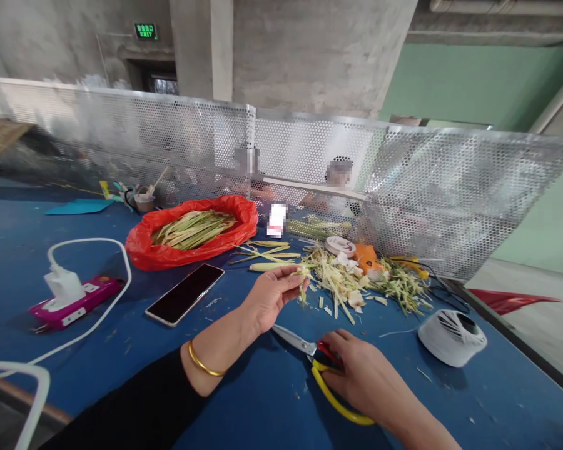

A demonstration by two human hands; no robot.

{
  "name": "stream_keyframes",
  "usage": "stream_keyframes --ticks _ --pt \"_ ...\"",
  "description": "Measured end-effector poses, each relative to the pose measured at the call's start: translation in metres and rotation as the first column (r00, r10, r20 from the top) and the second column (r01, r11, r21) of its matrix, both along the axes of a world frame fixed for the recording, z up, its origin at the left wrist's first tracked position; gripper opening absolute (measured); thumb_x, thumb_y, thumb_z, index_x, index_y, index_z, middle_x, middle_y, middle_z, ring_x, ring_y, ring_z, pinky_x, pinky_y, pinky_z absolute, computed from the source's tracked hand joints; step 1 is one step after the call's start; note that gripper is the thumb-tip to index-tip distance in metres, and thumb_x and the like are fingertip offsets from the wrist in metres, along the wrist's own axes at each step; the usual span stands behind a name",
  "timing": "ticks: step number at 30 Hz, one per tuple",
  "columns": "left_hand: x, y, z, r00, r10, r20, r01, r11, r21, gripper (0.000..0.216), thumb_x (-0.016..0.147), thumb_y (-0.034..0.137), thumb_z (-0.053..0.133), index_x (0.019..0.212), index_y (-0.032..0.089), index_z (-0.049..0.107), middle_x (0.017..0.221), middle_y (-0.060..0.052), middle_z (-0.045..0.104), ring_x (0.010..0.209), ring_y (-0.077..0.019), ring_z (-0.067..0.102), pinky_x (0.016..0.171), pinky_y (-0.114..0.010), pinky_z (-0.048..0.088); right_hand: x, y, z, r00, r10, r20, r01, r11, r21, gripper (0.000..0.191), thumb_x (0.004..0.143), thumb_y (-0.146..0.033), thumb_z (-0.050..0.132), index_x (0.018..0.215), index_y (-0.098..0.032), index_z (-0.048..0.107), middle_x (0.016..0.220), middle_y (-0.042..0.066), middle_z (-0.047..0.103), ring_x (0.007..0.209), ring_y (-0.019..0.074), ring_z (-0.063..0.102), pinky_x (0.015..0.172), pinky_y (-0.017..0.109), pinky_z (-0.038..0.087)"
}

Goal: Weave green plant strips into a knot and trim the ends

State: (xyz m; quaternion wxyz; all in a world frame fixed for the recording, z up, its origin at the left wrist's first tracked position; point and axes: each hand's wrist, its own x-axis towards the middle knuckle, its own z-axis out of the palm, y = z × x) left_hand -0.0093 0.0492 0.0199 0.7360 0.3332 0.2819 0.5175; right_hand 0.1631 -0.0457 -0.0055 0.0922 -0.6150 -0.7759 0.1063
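My left hand (273, 296), with a gold bangle at the wrist, pinches a small pale green woven-looking piece of plant leaf (304, 273) between thumb and fingers. In my right hand (356, 372) is a pair of scissors (300, 342) with red and yellow handles. The blades point up and left, close below my left wrist, and look closed or nearly so. Beyond my left hand lie long leaf strips (272, 255). Just right of it spreads a heap of leaf scraps (331, 278), with small clippings on the blue table (258, 400).
A red plastic bag (143, 250) holds leaf strips. A phone (186, 294) and a magenta power strip (87, 304) with a white cable lie left. White string spool (453, 339) stands right. Tape roll (340, 245) and orange item (366, 258) sit behind scraps. A perforated metal screen (304, 147) borders the table; people are behind it.
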Motion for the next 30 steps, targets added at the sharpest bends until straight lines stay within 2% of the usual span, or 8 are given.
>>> stream_keyframes --ticks 4,7,12,16,19,23,27,30 --pt "0.003 -0.004 -0.004 1.0 -0.021 -0.017 0.02 0.999 -0.033 0.018 0.068 0.01 0.077 0.082 0.012 0.066 0.075 -0.003 0.068 0.072 -0.0137 0.068 0.07 -0.022 0.053 0.004 -0.002 0.009 0.997 0.074 -0.02 -0.072 0.996 0.057 0.021 0.077 -0.025 0.058 0.095 -0.026 0.068 0.085 0.003 0.065 0.072 0.0194 0.062 0.061 0.026 0.037" --pt "0.009 -0.01 -0.009 0.998 -0.033 -0.055 0.03 0.998 -0.049 0.021 0.066 0.014 0.078 0.085 0.014 0.068 0.078 -0.003 0.068 0.073 -0.0111 0.065 0.071 -0.021 0.05 0.007 0.001 0.009 0.979 0.041 -0.198 -0.009 0.987 0.161 0.021 0.083 -0.034 0.055 0.095 -0.025 0.07 0.091 0.005 0.067 0.084 0.0219 0.063 0.071 0.029 0.044" --pt "0.021 -0.025 -0.021 0.99 -0.082 -0.115 0.07 0.992 -0.105 0.026 0.059 0.016 0.082 0.083 0.015 0.07 0.077 0.0 0.066 0.071 -0.0085 0.059 0.074 -0.021 0.046 0.004 0.011 -0.005 0.753 -0.124 -0.646 0.274 0.952 0.137 0.032 0.078 -0.044 0.063 0.099 -0.02 0.068 0.102 0.008 0.069 0.096 0.0247 0.062 0.084 0.034 0.047" --pt "0.025 -0.033 -0.024 0.974 -0.164 -0.159 0.143 0.98 -0.135 0.03 0.055 0.018 0.083 0.083 0.016 0.07 0.077 0.0 0.067 0.073 -0.0113 0.06 0.077 -0.025 0.044 -0.003 0.013 -0.01 0.611 -0.154 -0.777 0.274 0.961 0.025 0.028 0.077 -0.044 0.064 0.073 -0.017 0.064 0.07 0.001 0.065 0.072 0.0185 0.059 0.066 0.027 0.046" --pt "0.023 -0.034 -0.021 0.959 -0.207 -0.194 0.186 0.975 -0.123 0.027 0.061 0.029 0.079 0.085 0.017 0.071 0.083 -0.003 0.068 0.082 -0.0148 0.061 0.08 -0.028 0.044 -0.005 0.012 -0.008 0.564 -0.142 -0.813 0.252 0.968 0.006 0.033 0.082 -0.046 0.058 0.067 -0.016 0.062 0.062 -0.001 0.058 0.062 0.0144 0.052 0.056 0.023 0.042" --pt "0.02 -0.033 -0.013 0.925 -0.167 -0.34 0.168 0.985 -0.025 0.026 0.066 0.04 0.075 0.078 0.017 0.071 0.079 -0.002 0.067 0.076 -0.0136 0.059 0.073 -0.025 0.043 -0.003 0.01 -0.007 0.639 -0.142 -0.756 0.267 0.963 0.045 0.033 0.083 -0.044 0.056 0.067 -0.016 0.063 0.061 -0.001 0.059 0.06 0.0143 0.051 0.056 0.023 0.04" --pt "0.022 -0.037 -0.009 0.861 -0.072 -0.503 0.129 0.989 0.079 0.017 0.062 0.03 0.078 0.067 0.017 0.069 0.063 0.001 0.062 0.06 -0.0117 0.051 0.058 -0.024 0.039 -0.003 0.009 -0.008 0.798 -0.05 -0.601 0.227 0.948 0.223 0.028 0.086 -0.037 0.054 0.067 -0.02 0.065 0.066 0.001 0.064 0.066 0.0168 0.057 0.064 0.026 0.042" --pt "0.023 -0.037 -0.008 0.85 0.017 -0.526 0.095 0.978 0.185 0.008 0.061 0.022 0.076 0.06 0.016 0.07 0.06 0.0 0.063 0.061 -0.013 0.053 0.062 -0.025 0.04 -0.003 0.008 -0.007 0.859 0.015 -0.512 0.176 0.93 0.322 0.026 0.087 -0.032 0.053 0.068 -0.021 0.067 0.063 0.002 0.063 0.067 0.0175 0.057 0.07 0.028 0.042"
